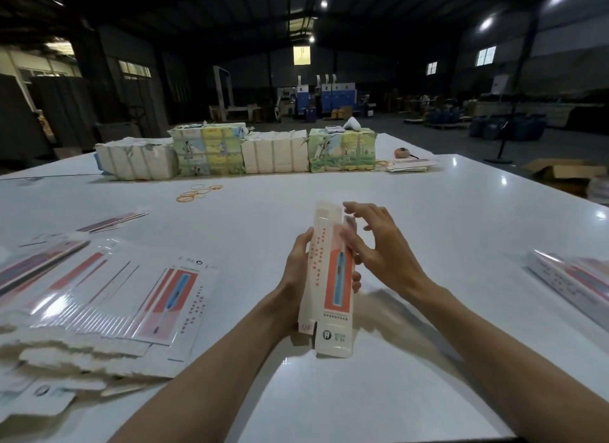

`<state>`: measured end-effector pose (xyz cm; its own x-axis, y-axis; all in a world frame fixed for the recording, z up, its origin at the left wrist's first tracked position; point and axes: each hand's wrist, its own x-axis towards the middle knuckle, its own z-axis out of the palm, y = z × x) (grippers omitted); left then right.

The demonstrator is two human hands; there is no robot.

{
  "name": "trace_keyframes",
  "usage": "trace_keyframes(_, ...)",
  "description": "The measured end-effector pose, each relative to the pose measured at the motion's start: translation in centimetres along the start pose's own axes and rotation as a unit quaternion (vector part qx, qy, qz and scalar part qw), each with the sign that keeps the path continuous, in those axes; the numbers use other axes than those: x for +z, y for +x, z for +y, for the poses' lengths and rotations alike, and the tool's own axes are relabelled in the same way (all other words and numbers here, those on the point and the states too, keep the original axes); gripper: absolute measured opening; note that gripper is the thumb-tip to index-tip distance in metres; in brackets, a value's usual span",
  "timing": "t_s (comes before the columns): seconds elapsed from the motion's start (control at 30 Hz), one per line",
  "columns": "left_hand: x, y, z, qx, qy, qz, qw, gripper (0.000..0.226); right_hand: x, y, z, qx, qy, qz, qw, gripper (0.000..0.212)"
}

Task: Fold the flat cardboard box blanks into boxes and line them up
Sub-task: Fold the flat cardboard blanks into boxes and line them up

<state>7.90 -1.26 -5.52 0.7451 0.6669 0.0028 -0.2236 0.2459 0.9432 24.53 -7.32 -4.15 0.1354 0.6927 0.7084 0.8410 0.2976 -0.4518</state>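
**Box held upright over the table while its far end is worked**

A long narrow box (333, 277) is held lengthwise above the white table (445, 218), tilted away from the person. This is probably done so that its far end is presented to the free hand. The box is gripped around its middle by the left hand (296, 271): the thumb is laid along the near left edge, and fingertips can be seen wrapped round at the right edge. The sleeve seems to be kept squared open by this clasp.

The right hand (382, 244) is held loose and spread, with nothing enclosed. Its fingers are curved toward the box's upper right edge, beside the raised end flap. They are blurred, so contact cannot be confirmed; closing that flap is judged to be the step in hand.

Left of the grip, within easy reach, a fanned pile of flat blanks (131, 294) is laid out. Far to the right, what look like finished boxes (573, 277) are lined up at the table's edge.
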Motion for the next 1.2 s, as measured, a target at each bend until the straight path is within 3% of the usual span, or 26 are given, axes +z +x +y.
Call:
trace_keyframes(0.13, 0.4, 0.0, -0.2, -0.012, -0.018, -0.056, 0.998, 0.063, -0.2, -0.2, -0.1, -0.012, -0.054, -0.019, 0.998, 0.042)
trace_keyframes(0.33, 0.1, 0.3, -0.2, -0.018, -0.006, -0.067, 0.998, 0.060, -0.2, 0.0, -0.1, 0.004, 0.006, -0.016, 1.000, 0.027)
trace_keyframes(0.57, 0.3, 0.6, -0.3, -0.022, 0.022, -0.084, 0.996, 0.071, -1.4, 0.9, -0.7, 0.111, 0.150, -0.001, 0.982, 0.009)
trace_keyframes(0.73, 0.8, 0.6, 0.4, -0.030, 0.028, -0.128, 0.991, 0.076, -3.0, 1.6, -0.8, 0.166, 0.226, -0.031, 0.959, 0.016)
trace_keyframes(0.83, 1.0, 0.6, 0.6, -0.034, 0.021, -0.148, 0.988, 0.077, -3.6, 1.8, -0.6, 0.189, 0.319, -0.043, 0.928, 0.020)
trace_keyframes(1.03, 2.3, 0.4, 0.0, -0.053, 0.006, -0.125, 0.991, 0.060, -3.6, 1.9, -0.3, 0.161, 0.430, -0.113, 0.881, 0.027)
trace_keyframes(1.2, 1.3, 0.6, 0.2, -0.052, -0.055, -0.045, 0.996, 0.060, -1.5, 1.0, -0.8, 0.193, 0.394, -0.023, 0.898, 0.037)
